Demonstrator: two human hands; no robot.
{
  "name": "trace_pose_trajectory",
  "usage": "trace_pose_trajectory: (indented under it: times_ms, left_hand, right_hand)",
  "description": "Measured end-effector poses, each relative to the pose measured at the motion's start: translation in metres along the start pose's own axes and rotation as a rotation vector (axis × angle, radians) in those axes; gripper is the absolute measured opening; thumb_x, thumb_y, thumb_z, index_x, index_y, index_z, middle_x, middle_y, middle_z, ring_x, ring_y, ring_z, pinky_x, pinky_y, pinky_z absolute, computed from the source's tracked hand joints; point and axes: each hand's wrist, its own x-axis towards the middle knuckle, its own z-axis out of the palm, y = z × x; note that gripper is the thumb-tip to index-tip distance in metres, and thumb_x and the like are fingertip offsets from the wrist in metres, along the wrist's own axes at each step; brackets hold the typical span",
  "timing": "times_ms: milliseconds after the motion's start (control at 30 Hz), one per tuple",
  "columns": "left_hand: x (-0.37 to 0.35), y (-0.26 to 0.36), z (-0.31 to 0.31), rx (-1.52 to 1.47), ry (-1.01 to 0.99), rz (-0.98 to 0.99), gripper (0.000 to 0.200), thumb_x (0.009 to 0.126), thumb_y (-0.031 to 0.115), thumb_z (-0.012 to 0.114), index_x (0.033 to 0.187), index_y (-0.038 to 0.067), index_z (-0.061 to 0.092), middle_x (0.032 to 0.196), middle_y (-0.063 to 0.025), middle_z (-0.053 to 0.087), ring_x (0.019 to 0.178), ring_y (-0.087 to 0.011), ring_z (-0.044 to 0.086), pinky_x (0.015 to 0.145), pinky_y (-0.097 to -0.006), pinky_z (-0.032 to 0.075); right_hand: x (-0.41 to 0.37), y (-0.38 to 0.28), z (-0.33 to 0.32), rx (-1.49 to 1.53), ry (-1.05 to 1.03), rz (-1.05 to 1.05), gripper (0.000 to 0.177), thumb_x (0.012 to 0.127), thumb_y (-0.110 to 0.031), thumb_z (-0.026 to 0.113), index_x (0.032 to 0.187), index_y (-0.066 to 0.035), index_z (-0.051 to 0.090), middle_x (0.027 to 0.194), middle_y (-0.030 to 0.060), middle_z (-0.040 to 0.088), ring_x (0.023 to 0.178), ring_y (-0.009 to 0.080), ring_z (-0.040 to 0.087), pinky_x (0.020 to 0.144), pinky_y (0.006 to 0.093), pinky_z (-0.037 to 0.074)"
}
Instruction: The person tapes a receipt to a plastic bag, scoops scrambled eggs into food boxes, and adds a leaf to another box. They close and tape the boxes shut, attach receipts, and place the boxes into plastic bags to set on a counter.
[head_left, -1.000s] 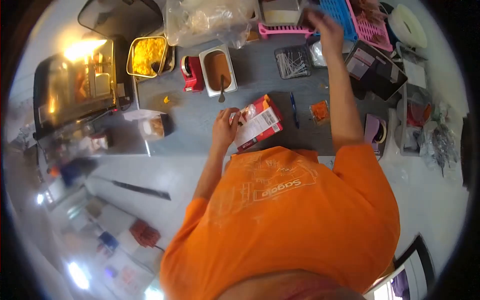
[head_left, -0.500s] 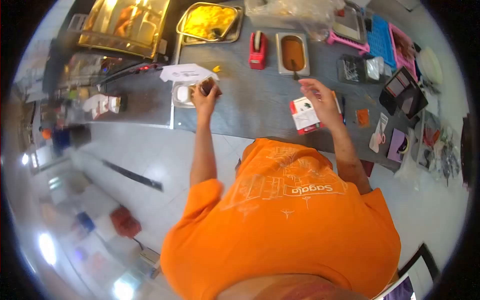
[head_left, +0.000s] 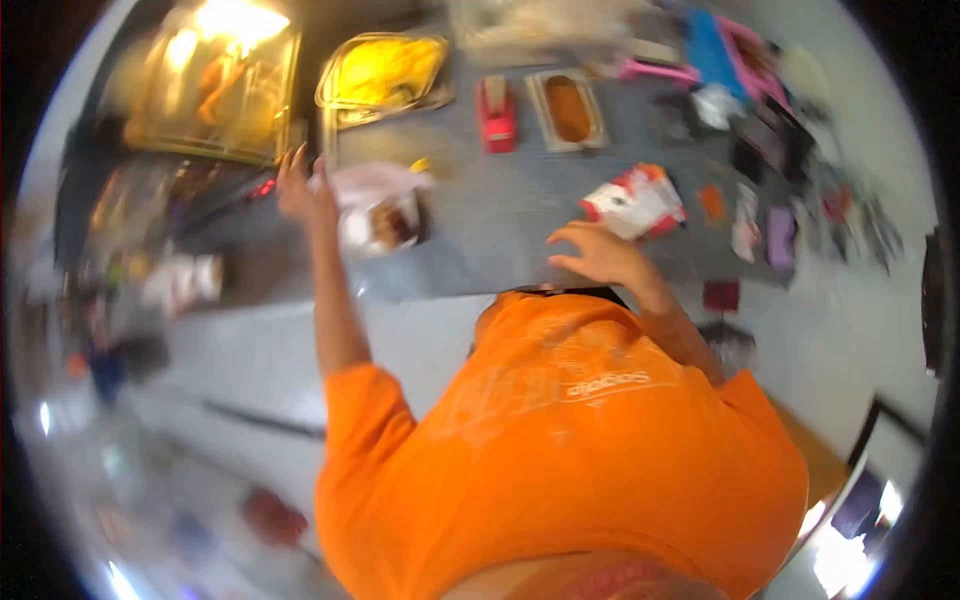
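Note:
My left hand [head_left: 306,192] is raised over the left part of the counter, its fingers spread and holding nothing. Just right of it, a small cup with brown contents [head_left: 390,224] sits in a whitish container [head_left: 360,234], beside a sheet of white paper [head_left: 380,182]. My right hand [head_left: 605,256] hovers near the counter's front edge with fingers stretched out and nothing in them. Beyond it lies a red-and-white packet or booklet [head_left: 636,204]; blur hides which. The whole view is smeared by motion.
Along the back stand a lit glass case [head_left: 215,90], a tray of yellow food [head_left: 385,72], a red tape dispenser [head_left: 496,115] and a metal pan of brown sauce [head_left: 570,108]. Pink and blue baskets [head_left: 715,55] and a dark device [head_left: 770,145] crowd the right.
My left hand has let go of the small brown cup, which now rests in the container, and moved up and left. The right hand has drawn back toward my body. The view has shifted.

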Motion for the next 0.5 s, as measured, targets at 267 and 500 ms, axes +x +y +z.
trace_pose_trajectory:
  times_ms: [267, 500]
  left_hand:
    - [-0.164, 0.176, 0.041, -0.865, -0.974, 0.319, 0.027, 0.095, 0.022, 0.050, 0.092, -0.001, 0.064, 0.065, -0.0033, 0.062, 0.056, -0.0106, 0.056, 0.051, -0.0249, 0.043]
    - [-0.158, 0.280, 0.024, -0.919, -0.890, 0.056, 0.041, 0.099, 0.028, 0.038, 0.096, -0.001, 0.065, 0.060, -0.0047, 0.060, 0.046, -0.0059, 0.047, 0.045, -0.0216, 0.038]
  right_hand:
    - [-0.160, 0.083, 0.030, 0.487, 0.281, 0.714, 0.033, 0.082, -0.034, 0.063, 0.077, -0.001, 0.069, 0.072, 0.0154, 0.067, 0.062, 0.0255, 0.062, 0.061, 0.0359, 0.049]
    - [-0.347, 0.236, 0.038, 0.455, 1.648, 1.138, 0.029, 0.080, -0.022, 0.065, 0.104, -0.005, 0.062, 0.087, 0.0109, 0.064, 0.082, 0.0233, 0.061, 0.070, 0.0311, 0.049]
